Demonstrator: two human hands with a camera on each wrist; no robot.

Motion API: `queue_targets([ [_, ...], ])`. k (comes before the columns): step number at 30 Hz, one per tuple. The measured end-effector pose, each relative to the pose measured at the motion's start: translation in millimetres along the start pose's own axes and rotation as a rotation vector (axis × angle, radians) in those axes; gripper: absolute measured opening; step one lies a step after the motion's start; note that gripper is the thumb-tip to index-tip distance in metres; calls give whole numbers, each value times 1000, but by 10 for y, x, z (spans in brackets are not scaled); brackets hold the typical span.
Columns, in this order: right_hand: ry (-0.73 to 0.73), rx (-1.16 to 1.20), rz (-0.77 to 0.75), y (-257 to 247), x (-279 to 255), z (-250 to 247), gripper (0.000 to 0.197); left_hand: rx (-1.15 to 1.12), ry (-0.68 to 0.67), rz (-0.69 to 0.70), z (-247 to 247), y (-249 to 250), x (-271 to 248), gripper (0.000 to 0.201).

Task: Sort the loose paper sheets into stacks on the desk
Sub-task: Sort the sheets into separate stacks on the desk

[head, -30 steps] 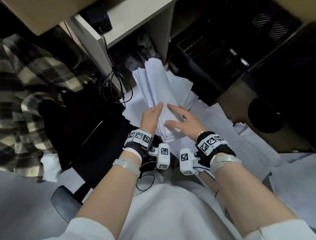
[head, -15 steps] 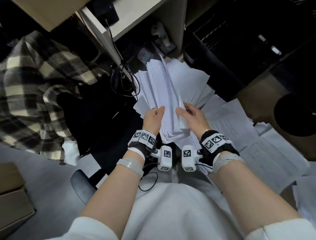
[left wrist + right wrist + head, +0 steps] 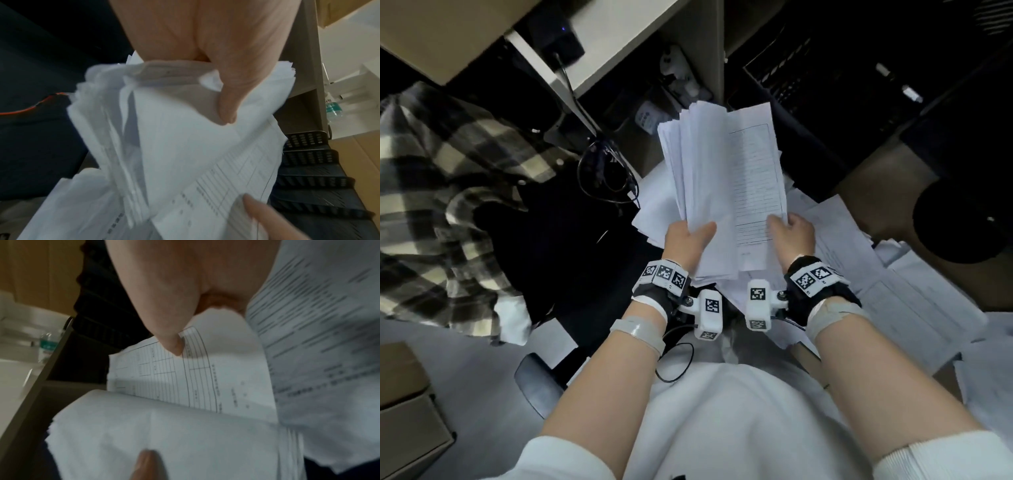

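Note:
A thick bundle of white paper sheets [image 3: 709, 178] is held up in front of me, fanned at its far end. My left hand [image 3: 688, 240] grips the bundle's near left edge, thumb on top; the left wrist view shows that thumb pressed onto the bundle [image 3: 185, 138]. My right hand [image 3: 791, 233] pinches a printed form sheet [image 3: 755, 181] lying on the bundle's right side. The right wrist view shows the thumb on that ruled form sheet [image 3: 195, 378]. More loose sheets [image 3: 876, 274] lie spread on the floor to the right.
A desk [image 3: 613, 37] with dangling cables [image 3: 602, 171] stands ahead. A black tiered paper tray [image 3: 825, 102] sits under it at the right. A plaid shirt [image 3: 441, 171] hangs at the left, cardboard boxes [image 3: 404, 418] at lower left, a black round object [image 3: 962, 219] at right.
The bundle has risen higher and turned more upright. My right hand moved from the bundle's middle to its right edge, where it now pinches a printed form on top.

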State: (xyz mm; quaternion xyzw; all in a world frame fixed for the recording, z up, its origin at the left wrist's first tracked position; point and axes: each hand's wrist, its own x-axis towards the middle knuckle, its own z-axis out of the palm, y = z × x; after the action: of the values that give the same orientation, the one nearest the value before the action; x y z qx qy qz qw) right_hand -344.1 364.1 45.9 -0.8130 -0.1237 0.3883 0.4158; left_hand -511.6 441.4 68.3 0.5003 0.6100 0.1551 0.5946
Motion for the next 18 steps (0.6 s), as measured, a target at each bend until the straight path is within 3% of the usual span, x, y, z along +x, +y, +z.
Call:
queue_targets([
  [2, 3, 21, 47, 98, -57, -131, 19, 12, -97, 2, 39, 33, -27, 8],
  [6, 89, 34, 111, 291, -217, -297, 21, 58, -236, -21, 198, -68, -86, 23],
  [11, 175, 11, 254, 647, -483, -467, 23, 57, -230, -39, 435, -366, -191, 19],
  [18, 375, 17, 328, 1020, -704, -823, 24, 38, -259, -25, 809, -489, -408, 18],
])
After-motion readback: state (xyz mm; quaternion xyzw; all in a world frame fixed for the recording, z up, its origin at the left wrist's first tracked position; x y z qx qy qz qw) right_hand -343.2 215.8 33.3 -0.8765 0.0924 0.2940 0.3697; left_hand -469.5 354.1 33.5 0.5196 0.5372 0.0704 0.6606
